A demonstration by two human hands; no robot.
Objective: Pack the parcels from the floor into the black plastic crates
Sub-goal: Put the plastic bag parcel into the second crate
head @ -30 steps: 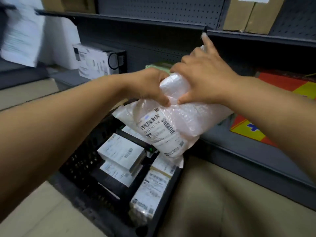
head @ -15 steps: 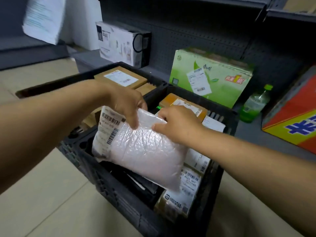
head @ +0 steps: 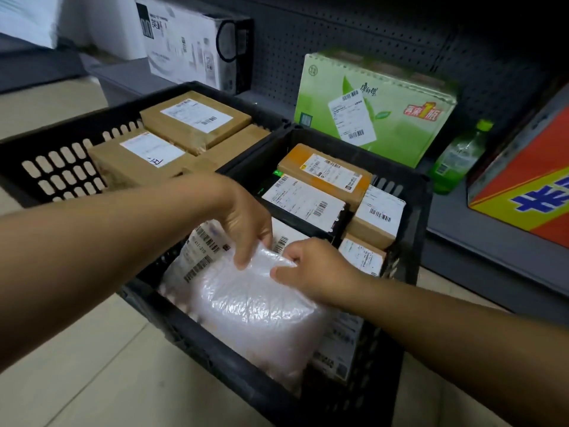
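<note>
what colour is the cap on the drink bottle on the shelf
Bright green, matching the green bottle; it shows in the head view, right of the green carton.

Two black plastic crates (head: 409, 192) on floor. Left crate: three brown cardboard parcels (head: 197, 118). Right crate: one bubble-wrap parcel (head: 255, 312), at least five boxed parcels (head: 323, 174). Shelf: three printed cartons (head: 375, 109), one green bottle (head: 458, 155). Two hands (head: 246, 217).

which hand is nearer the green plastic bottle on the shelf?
Right. The right hand grips the white bubble-wrap parcel's edge, on the side toward the green plastic bottle; the left hand holds it farther away.
</note>
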